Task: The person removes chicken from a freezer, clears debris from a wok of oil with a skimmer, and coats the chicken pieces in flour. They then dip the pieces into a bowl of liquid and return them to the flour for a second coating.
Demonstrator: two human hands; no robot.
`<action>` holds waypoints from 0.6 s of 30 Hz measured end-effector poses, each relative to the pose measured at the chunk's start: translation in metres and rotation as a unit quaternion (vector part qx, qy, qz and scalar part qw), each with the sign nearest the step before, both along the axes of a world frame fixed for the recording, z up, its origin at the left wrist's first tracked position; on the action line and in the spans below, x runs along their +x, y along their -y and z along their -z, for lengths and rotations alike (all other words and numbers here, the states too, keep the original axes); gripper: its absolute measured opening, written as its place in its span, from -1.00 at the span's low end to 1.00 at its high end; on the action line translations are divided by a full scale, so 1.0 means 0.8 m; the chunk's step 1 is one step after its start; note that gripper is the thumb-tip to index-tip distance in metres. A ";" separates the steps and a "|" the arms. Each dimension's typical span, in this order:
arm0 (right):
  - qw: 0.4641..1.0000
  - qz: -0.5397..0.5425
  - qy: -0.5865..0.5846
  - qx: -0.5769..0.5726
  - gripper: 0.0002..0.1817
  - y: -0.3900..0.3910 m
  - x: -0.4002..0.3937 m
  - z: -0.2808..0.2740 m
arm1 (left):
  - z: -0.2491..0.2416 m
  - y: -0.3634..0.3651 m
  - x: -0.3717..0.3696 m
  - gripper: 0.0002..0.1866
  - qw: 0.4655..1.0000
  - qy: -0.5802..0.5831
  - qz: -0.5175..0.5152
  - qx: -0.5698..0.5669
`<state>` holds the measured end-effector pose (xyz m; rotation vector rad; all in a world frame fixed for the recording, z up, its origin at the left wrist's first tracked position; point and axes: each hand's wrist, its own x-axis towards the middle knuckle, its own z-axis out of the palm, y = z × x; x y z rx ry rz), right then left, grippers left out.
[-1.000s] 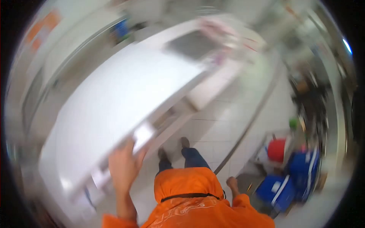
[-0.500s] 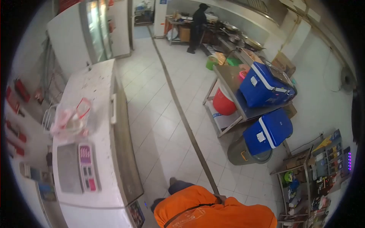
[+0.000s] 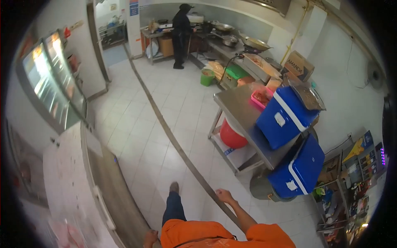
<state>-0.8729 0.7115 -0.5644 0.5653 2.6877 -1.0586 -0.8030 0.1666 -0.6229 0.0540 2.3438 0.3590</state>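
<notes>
My right hand [image 3: 224,196] hangs in front of the orange shirt [image 3: 198,231], over the tiled floor, with its fingers curled; whether it holds anything is too small to tell. At the bottom, left of the shirt, my left hand [image 3: 151,237] is partly visible beside the white chest freezer [image 3: 68,173], its fingers hard to make out. One leg in dark trousers [image 3: 174,206] is stretched forward on the floor.
A steel table [image 3: 237,99] at the right bears a pink basket [image 3: 260,98] and a blue cooler [image 3: 285,118]. Another blue cooler [image 3: 300,169] rests on a grey bin [image 3: 260,188]. A person in dark clothes [image 3: 180,37] stands by the far stove counter. Shelves [image 3: 337,198] stand at the lower right.
The view has moved forward and turned right. My right hand and forearm now extend from the shirt, and my left hand has come into view. The scale on the freezer has left the view.
</notes>
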 end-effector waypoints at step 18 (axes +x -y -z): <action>0.906 -0.013 0.385 -0.175 -0.65 -0.094 -0.287 0.096 | -0.152 -0.408 -0.961 -0.58 0.951 -0.184 0.108 0.222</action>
